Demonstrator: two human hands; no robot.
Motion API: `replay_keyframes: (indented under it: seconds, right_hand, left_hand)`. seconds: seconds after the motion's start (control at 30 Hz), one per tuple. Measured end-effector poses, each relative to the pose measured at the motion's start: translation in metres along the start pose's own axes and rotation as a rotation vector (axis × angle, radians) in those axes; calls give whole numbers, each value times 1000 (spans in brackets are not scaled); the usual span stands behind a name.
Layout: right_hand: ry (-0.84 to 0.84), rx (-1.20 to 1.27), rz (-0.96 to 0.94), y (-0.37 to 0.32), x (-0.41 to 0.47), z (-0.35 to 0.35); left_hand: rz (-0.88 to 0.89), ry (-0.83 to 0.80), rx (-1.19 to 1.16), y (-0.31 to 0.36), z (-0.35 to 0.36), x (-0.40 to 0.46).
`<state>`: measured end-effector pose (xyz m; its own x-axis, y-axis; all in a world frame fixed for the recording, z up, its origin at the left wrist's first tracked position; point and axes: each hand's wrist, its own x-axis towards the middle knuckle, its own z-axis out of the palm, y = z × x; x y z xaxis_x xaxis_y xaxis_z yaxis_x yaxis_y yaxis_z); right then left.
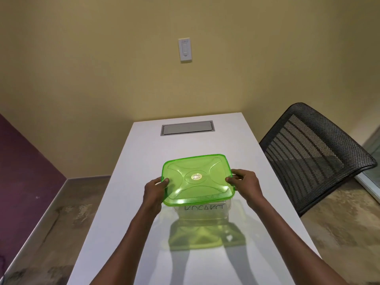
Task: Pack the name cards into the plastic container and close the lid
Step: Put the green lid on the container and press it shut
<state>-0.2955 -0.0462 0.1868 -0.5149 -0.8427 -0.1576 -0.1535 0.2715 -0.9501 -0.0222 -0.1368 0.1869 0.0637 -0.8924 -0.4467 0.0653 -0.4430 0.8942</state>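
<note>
A translucent green square lid (pixel 197 178) sits over a clear plastic container (pixel 205 212) on the white table (pixel 133 233). My left hand (pixel 154 191) grips the lid's left edge, thumb on top. My right hand (pixel 245 185) grips its right edge the same way. Through the container's near wall I see a white name card (pixel 204 208) with dark block letters; any other cards are hidden under the lid. I cannot tell whether the lid is fully seated on the rim.
A grey cable hatch (pixel 187 128) is set into the table's far end. A black mesh office chair (pixel 314 155) stands right of the table. A wall switch (pixel 185 50) is on the yellow wall ahead. Floor lies on both sides.
</note>
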Motion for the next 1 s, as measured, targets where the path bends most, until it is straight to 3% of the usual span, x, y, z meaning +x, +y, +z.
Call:
replay_keyframes:
  seconds: [0.1, 0.2, 0.77, 1.0]
  right_hand:
    - [47, -87, 0, 9, -1, 4]
    - [44, -156, 31, 20, 0, 7]
    - [-16, -475, 91, 66, 33, 33]
    - [-45, -481, 138, 77, 43, 42]
  left_hand:
    - [140, 92, 210, -9, 9, 3]
    - [245, 57, 384, -23, 19, 8]
    - [347, 174, 765, -79, 24, 57]
    - [335, 176, 827, -94, 21, 74]
